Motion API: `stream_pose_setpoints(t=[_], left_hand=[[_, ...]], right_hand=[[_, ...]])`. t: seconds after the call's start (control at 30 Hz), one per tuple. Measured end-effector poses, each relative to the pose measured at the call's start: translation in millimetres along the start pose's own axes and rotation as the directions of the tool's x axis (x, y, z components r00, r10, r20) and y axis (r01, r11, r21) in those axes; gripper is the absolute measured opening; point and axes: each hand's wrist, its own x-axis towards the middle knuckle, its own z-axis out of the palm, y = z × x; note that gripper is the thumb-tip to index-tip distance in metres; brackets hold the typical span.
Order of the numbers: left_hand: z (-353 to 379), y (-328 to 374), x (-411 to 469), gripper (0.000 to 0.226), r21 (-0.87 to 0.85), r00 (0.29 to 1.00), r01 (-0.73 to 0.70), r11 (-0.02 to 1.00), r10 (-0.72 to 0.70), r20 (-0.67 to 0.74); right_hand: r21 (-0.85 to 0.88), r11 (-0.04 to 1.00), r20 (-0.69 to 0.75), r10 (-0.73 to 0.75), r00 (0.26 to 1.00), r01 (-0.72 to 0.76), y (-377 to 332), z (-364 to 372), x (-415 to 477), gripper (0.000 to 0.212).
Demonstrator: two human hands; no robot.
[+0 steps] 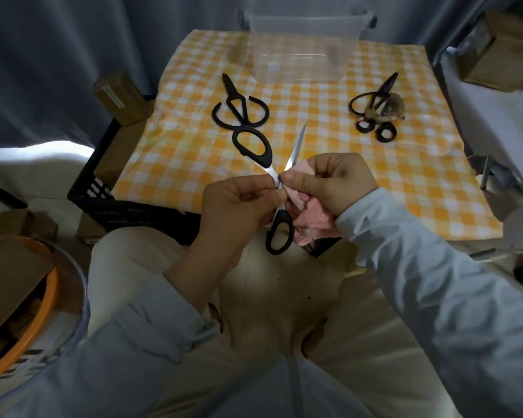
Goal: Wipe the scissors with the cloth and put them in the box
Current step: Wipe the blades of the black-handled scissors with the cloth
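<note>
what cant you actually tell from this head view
- Scissors pivot and part of a blade: covered by the left hand, the right hand and the pink cloth.
- Clear box: top rim cut off by the frame's upper edge.
- Pile of scissors at right: tangled with brownish stuff, count unclear.

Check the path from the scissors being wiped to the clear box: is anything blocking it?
Nothing visible blocks it. The held scissors are open, above the table's near edge; the clear box stands open-topped at the far edge. The black iron scissors lie left of that line.
</note>
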Motion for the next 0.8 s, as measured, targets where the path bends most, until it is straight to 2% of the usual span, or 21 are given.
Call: stream_pose_setpoints(t=[0.07, 0.17, 0.23, 0.27, 0.33, 0.4, 0.5, 0.6, 0.7, 0.8], left_hand=[[-0.9, -1.0, 0.4, 0.026, -0.021, 1.000, 0.011, 1.000, -0.011, -0.003], [-2.5, -2.2, 1.1, 0.032, -0.014, 1.000, -0.010, 1.000, 0.010, -0.002], [-2.8, -2.5, 1.2, 0.030, -0.012, 1.000, -0.016, 1.000, 0.016, -0.010], [-2.7, -2.3, 1.2, 0.031, -0.016, 1.000, -0.016, 1.000, 0.016, -0.006], [-1.7, -2.5, 0.7, 0.033, -0.020, 1.000, -0.014, 1.000, 0.014, 0.011], [-0.5, -3.2, -0.6, 0.028, -0.020, 1.000, 0.008, 1.000, -0.009, -0.001], [0.8, -5.4, -1.1, 0.025, 0.003, 1.000, 0.006, 1.000, -0.006, -0.011], [1.8, -4.3, -0.6, 0.029, 0.020, 1.000, -0.022, 1.000, 0.022, 0.021], [2.3, -5.7, -2.4, 0.023, 0.051, 0.999, -0.031, 0.998, 0.030, 0.014], [1.0, -5.8, -2.9, 0.032, 0.065, 0.999, -0.046, 0.997, 0.045, 0.016]], right_hand=[[-0.015, 1.000, -0.055, 0.000, 0.998, -0.001, 1.8, 2.6, 0.7, 0.026], [0.119, 0.992, -0.134, 0.050, 0.990, -0.034, 3.0, 0.4, 4.3, 0.025], [0.224, 0.973, -0.104, 0.082, 0.991, -0.057, -0.3, -3.1, 5.9, 0.016], [0.260, 0.963, -0.061, 0.087, 0.994, -0.068, -1.5, -4.6, 6.1, 0.021], [0.256, 0.963, 0.003, 0.092, 0.996, -0.089, -2.3, -6.2, 5.3, 0.035], [0.196, 0.977, 0.006, 0.085, 0.996, -0.084, -1.6, -5.3, 5.2, 0.039], [0.183, 0.979, -0.038, 0.103, 0.994, -0.094, -1.3, -2.8, 4.6, 0.035], [0.265, 0.956, -0.122, 0.158, 0.980, -0.121, -2.5, -1.0, 5.4, 0.040], [0.349, 0.933, -0.204, 0.162, 0.966, -0.083, -2.9, -2.7, 11.0, 0.038], [0.351, 0.932, -0.181, 0.159, 0.970, -0.087, -0.7, -2.3, 9.6, 0.032]])
